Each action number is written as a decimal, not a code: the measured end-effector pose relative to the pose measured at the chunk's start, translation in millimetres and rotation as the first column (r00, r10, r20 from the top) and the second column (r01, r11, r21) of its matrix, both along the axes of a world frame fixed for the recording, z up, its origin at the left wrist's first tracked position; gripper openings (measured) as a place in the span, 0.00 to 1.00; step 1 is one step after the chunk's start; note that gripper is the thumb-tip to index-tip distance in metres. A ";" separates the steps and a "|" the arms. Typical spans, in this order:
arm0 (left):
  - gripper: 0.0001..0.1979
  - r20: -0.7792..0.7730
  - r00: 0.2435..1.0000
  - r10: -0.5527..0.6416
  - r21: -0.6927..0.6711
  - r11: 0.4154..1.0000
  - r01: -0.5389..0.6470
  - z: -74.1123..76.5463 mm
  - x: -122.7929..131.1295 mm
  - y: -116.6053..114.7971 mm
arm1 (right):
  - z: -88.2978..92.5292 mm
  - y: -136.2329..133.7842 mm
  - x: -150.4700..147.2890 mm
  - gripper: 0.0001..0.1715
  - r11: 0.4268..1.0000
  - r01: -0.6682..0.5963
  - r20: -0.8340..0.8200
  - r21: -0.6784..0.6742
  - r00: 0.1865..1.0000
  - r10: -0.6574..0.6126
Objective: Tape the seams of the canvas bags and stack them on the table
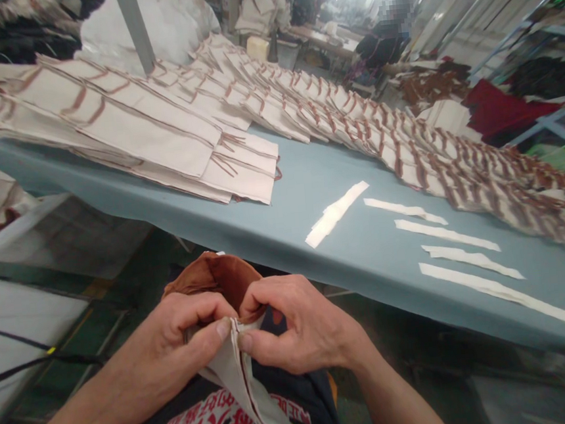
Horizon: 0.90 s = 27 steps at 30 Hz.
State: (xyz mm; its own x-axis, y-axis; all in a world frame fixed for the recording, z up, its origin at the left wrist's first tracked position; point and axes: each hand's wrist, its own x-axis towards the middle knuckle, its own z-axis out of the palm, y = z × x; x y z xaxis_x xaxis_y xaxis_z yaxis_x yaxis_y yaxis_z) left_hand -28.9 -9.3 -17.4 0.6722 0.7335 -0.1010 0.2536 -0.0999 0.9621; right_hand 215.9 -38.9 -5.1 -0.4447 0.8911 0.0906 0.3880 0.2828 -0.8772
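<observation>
A cream fabric piece point(253, 389) with a brown part point(208, 271) at its top hangs in front of my dark apron. On its left side, my left hand point(185, 342) pinches the edge between thumb and fingers. My right hand point(297, 323) pinches the same edge just to the right, thumb below and index finger above. The two thumbs are close together at a seam with a dark line. What lies inside the folded fabric is hidden.
A blue-covered table point(285, 238) stands ahead, bearing stacked cream pieces point(147, 131), overlapping rows with brown straps point(378, 124) and several white strips point(337, 214). White bins stand at left. A person point(380, 48) is in the background.
</observation>
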 end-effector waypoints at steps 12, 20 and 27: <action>0.21 -0.016 1.000 -0.012 0.017 1.000 0.012 -0.8 -4.0 1.6 | -2.7 1.0 -1.2 0.12 0.998 -0.024 -0.011 -0.053 1.000 0.023; 0.17 -0.074 0.997 -0.019 0.055 0.998 0.024 2.7 -1.4 4.1 | -3.3 2.0 -1.3 0.15 0.998 -0.038 0.030 -0.052 0.999 0.039; 0.17 -0.073 0.997 -0.029 0.027 0.999 0.031 -1.7 -2.4 3.2 | -4.6 3.7 -1.0 0.18 0.996 -0.038 0.002 -0.081 0.999 0.039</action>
State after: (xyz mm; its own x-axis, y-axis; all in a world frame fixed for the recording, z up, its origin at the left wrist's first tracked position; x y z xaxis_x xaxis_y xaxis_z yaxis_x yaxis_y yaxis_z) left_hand -31.3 -6.1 -19.2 0.6856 0.7163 -0.1301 0.3192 -0.1352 0.9380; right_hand 214.9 -35.2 -9.7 -0.4790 0.8776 0.0174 0.3815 0.2259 -0.8963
